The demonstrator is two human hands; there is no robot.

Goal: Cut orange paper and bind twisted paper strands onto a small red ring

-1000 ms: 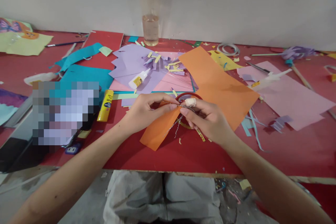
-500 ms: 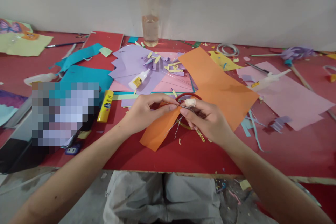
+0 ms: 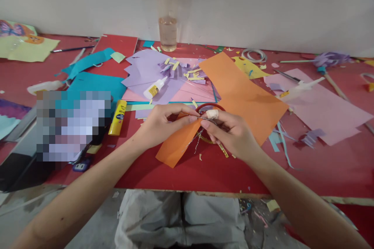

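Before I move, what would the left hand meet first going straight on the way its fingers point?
Beyond the silvery strand it pinches, the left hand would probably meet the right hand first, at its fingertips; exact depth is unclear from one view.

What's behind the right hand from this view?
A curved red band shows just beyond the right hand, with a large orange sheet farther back. The hand covers part of both; anything directly behind it can't be seen.
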